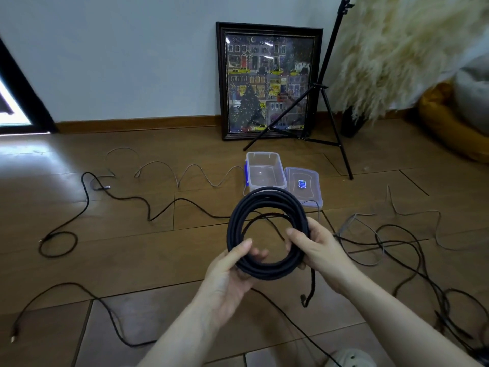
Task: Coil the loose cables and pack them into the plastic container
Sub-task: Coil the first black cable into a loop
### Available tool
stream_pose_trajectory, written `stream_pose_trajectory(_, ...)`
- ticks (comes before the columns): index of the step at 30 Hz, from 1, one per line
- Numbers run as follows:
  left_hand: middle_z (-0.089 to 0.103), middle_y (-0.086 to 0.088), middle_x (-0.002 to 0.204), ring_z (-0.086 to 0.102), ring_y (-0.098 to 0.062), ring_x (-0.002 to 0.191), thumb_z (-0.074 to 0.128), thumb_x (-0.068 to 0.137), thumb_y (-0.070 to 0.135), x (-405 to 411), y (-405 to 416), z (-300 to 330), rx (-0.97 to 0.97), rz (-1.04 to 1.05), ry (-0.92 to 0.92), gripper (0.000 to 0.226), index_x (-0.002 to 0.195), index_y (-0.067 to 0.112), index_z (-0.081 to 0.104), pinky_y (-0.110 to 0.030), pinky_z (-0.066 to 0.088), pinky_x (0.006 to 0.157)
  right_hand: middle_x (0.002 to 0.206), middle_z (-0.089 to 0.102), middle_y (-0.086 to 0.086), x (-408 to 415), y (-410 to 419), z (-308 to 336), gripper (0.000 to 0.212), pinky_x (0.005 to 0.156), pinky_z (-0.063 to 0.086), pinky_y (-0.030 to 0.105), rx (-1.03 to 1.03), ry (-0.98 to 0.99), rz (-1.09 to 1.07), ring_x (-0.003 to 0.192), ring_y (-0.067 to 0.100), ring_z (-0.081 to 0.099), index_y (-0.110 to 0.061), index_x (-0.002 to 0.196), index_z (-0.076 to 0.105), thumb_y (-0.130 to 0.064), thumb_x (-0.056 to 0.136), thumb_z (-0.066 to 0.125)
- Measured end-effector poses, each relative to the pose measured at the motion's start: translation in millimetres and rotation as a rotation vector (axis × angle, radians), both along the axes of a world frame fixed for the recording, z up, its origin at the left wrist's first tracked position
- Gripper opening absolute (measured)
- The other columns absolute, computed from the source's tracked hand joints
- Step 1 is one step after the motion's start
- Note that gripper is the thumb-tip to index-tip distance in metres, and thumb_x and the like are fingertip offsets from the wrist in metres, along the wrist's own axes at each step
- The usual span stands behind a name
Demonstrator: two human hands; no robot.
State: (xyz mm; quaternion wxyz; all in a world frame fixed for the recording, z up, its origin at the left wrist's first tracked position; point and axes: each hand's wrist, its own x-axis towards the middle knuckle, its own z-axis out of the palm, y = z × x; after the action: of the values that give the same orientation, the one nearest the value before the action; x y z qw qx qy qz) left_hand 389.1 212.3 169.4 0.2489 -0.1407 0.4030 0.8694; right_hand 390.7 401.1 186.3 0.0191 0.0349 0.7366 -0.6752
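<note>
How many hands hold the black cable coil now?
2: the left hand grips the black cable coil at its lower left, the right hand at its right side.

Black cable coil (267, 231) held upright at frame centre, tail dangling lower right, loose black and grey cables (116, 197) strewn across floor, clear plastic container (265, 170) open just above, lid (304, 188) beside it

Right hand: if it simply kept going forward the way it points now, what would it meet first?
Probably the lid on the floor beyond the black coil that the right hand grips; depth is hard to judge.
</note>
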Motion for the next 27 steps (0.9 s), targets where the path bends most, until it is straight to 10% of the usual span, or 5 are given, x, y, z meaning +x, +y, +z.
stream_pose_trajectory(10,0.072,-0.014,0.106,0.066,-0.029,0.116,0.073,0.079,0.024,-17,-27,6,0.162,0.054,0.085,0.021,0.089,0.008,0.079,-0.059,0.054,0.09,0.069,0.056,0.007,5,-8,6,0.005,0.046,0.036,0.025,-0.072,-0.092,0.186,0.048,0.013,0.044,-0.007,0.099,0.049,-0.011,0.101,0.049)
stream_pose_trajectory(17,0.06,-0.012,0.138,0.056,-0.031,0.129,0.045,0.095,0.048,-13,-22,-2,0.399,0.045,0.052,0.059,0.136,0.009,0.058,-0.069,0.04,0.101,0.066,0.056,0.004,4,-9,1,0.008,0.045,0.037,0.025,-0.135,-0.054,0.077,0.048,0.015,0.043,-0.007,0.095,0.048,-0.012,0.101,0.048)
stream_pose_trajectory(27,0.065,-0.019,0.125,0.061,-0.035,0.122,0.053,0.091,0.043,-7,-14,-4,0.415,-0.006,-0.031,0.048,0.123,0.009,0.067,-0.057,0.033,0.113,0.065,0.056,0.003,3,-10,-2,0.009,0.044,0.037,0.024,-0.142,-0.001,-0.013,0.049,0.013,0.044,-0.009,0.092,0.048,-0.012,0.1,0.049)
